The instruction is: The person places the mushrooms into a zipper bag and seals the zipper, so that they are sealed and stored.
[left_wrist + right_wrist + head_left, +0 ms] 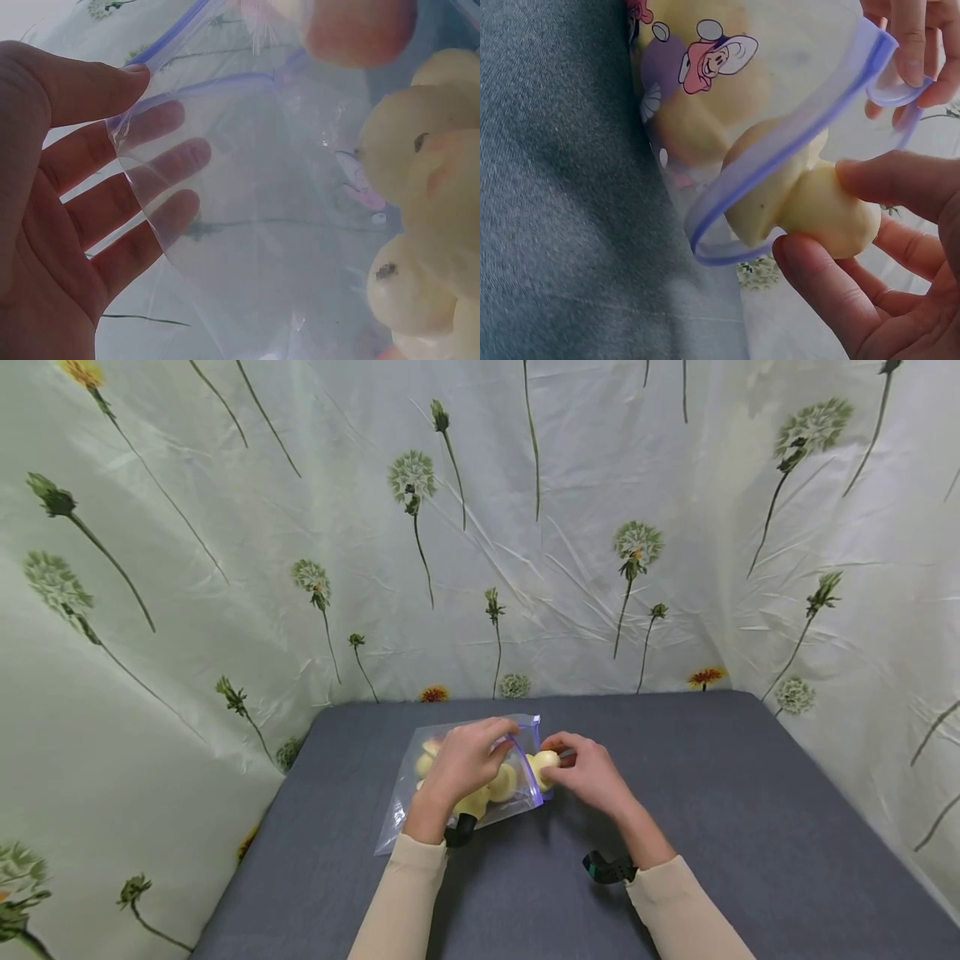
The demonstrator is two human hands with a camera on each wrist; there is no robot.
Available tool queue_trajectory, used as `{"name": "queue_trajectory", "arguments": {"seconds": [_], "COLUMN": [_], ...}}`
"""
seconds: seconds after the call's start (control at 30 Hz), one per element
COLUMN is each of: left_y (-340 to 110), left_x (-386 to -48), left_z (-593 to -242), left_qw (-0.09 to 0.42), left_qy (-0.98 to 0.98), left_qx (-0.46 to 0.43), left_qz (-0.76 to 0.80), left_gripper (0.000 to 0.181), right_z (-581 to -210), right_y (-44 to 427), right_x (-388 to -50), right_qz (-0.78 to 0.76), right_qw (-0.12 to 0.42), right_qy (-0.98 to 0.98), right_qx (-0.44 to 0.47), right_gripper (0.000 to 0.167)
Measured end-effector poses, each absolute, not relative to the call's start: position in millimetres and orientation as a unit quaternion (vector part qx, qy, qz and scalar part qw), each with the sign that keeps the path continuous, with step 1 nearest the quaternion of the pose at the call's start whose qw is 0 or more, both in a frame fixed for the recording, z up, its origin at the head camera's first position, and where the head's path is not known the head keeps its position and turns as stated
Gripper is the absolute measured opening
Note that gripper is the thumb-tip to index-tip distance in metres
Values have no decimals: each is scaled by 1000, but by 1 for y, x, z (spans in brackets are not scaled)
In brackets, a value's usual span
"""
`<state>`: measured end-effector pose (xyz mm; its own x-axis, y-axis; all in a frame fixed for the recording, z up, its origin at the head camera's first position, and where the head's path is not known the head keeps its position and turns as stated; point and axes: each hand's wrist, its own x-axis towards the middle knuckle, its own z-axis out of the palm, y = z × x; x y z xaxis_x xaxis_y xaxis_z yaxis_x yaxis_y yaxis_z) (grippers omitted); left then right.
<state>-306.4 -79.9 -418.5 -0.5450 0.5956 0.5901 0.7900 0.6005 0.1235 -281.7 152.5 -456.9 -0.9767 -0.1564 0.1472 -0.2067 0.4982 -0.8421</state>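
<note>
A clear zip bag (487,814) with a purple zip edge lies on the table, holding several pale yellow, apple-like fruits (439,187). My left hand (463,764) pinches the bag's rim between thumb and fingers, and the mouth stands open toward the right. At that mouth my right hand (592,777) grips one round pale yellow fruit (831,214) by thumb and fingertips. Another fruit (761,202) touches it from inside the rim. A reddish fruit (360,30) shows at the top of the left wrist view. Cartoon figures (716,60) are printed on the bag.
The dark grey table (712,793) extends around the bag on all sides. Behind it and along its sides hangs a pale curtain (510,527) with dandelion prints. A black strap (609,868) sits on each wrist.
</note>
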Motion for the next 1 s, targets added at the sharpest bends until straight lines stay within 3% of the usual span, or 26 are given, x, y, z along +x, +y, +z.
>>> {"name": "queue_trajectory", "arguments": {"seconds": [0.57,1.0], "left_y": [-81,-82], "left_x": [-302,-302], "left_z": [-415,-414], "left_qw": [271,282], "left_qy": [-852,-848], "left_qx": [-404,-404], "left_qz": [-193,-194], "left_gripper": [14,18], "right_z": [-472,-475], "right_y": [134,120], "right_x": [-291,-297], "right_qz": [507,549], "right_qw": [30,8], "right_qy": [-855,-827], "right_qx": [106,120], "right_gripper": [23,30]}}
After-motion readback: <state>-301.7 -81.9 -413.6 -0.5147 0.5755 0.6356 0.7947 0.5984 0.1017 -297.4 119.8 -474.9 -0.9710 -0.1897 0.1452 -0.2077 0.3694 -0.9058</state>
